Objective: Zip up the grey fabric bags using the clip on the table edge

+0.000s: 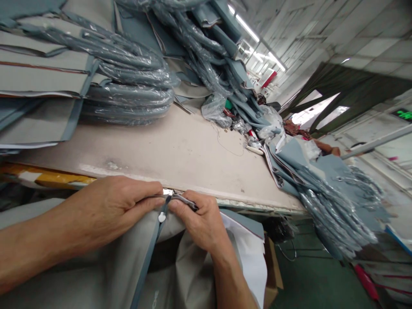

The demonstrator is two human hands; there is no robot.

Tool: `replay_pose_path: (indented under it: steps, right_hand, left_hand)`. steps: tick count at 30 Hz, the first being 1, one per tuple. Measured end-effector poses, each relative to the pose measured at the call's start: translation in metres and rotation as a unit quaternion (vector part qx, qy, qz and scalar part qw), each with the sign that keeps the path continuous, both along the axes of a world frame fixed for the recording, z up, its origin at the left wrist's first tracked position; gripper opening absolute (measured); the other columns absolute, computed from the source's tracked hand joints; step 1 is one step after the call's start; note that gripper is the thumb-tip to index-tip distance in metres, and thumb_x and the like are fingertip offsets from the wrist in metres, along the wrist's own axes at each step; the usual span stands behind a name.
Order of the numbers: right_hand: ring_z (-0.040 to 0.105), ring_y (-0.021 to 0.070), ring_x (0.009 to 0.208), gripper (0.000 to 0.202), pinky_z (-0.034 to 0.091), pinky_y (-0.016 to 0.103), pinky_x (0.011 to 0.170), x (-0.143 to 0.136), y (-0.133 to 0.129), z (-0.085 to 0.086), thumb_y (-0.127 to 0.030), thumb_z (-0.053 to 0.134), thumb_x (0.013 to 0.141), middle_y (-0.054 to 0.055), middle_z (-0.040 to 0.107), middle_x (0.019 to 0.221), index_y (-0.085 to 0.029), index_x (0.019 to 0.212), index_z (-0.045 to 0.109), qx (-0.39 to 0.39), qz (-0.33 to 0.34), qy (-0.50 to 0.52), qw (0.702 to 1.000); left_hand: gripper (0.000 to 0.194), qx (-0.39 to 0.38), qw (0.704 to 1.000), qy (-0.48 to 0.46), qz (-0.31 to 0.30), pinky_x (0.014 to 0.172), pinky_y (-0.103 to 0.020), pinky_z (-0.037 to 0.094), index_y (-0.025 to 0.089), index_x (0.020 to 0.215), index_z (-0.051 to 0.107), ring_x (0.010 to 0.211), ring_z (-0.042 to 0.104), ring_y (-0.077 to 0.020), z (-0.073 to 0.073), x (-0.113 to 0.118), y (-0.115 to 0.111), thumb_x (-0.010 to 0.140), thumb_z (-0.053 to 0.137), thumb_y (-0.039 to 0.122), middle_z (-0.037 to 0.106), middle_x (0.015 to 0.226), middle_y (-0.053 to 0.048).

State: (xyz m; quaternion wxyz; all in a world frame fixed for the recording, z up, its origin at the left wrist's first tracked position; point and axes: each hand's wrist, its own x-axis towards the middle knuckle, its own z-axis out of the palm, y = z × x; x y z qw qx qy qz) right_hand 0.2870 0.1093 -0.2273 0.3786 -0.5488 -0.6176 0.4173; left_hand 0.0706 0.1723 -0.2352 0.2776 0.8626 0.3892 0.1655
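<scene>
Grey fabric (109, 274) with a blue-grey strip (145, 266) hangs over the near side of the table. My left hand (120, 204) pinches the fabric's upper edge between thumb and fingers, left of the strip. On the other side of the strip, my right hand (199, 214) grips the same edge, thumb in front. Between the two hands, a small dark piece crosses the edge, and a shiny white-silver pull (162, 216) hangs on the strip just below it. The fingertips behind the fabric are hidden.
The pale table (193, 150) has a worn front edge. Stacked grey pieces with plastic-wrapped tubing (128, 94) stand at the back left. More wrapped bundles (334, 206) hang over the right end. Plastic scraps (215, 110) lie at the back. A cardboard box (273, 270) stands below.
</scene>
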Motion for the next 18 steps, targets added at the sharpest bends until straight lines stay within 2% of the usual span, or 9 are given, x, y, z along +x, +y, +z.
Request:
replay_pose_path:
  steps: [4,9,12,18]
  right_hand:
    - [0.034,0.0098,0.06,0.039,0.024,0.027,0.054,0.003,0.011,0.006,-0.045,0.069,0.092,-0.007,0.038,0.061,-0.02,0.065,0.055,0.007,-0.034,-0.02,0.999]
    - [0.033,0.0104,0.059,0.042,0.023,0.028,0.055,0.003,0.017,0.009,-0.049,0.066,0.091,-0.008,0.035,0.059,-0.02,0.063,0.053,0.055,-0.065,-0.047,0.995]
    - [0.034,0.0108,0.059,0.043,0.024,0.028,0.056,0.001,0.012,0.009,-0.05,0.063,0.092,-0.008,0.035,0.059,-0.021,0.063,0.052,0.063,-0.07,-0.054,0.994]
    - [0.035,0.0114,0.06,0.043,0.026,0.028,0.058,-0.008,-0.008,0.009,-0.051,0.058,0.094,-0.008,0.035,0.059,-0.022,0.064,0.047,0.088,-0.098,-0.087,0.987]
  left_hand:
    - [0.036,0.067,0.991,0.11,-0.037,0.06,-0.03,0.025,0.024,0.079,0.066,0.058,0.054,-0.016,0.028,0.01,0.021,0.101,0.044,0.042,0.059,0.061,0.002]
    - [0.022,0.154,0.959,0.222,-0.08,0.06,-0.029,0.019,0.021,0.085,0.067,0.059,0.049,-0.0148,0.059,0.02,0.032,0.104,0.057,0.025,0.049,0.061,0.004]
    - [0.019,0.166,0.954,0.231,-0.093,0.062,-0.028,0.019,0.021,0.089,0.068,0.063,0.053,-0.0156,0.065,0.019,0.025,0.105,0.058,0.023,0.055,0.065,0.003]
    - [0.019,0.189,0.952,0.223,-0.086,0.064,-0.029,0.022,0.021,0.099,0.069,0.074,0.067,-0.0195,0.064,0.012,-0.001,0.107,0.052,0.021,0.073,0.079,-0.002]
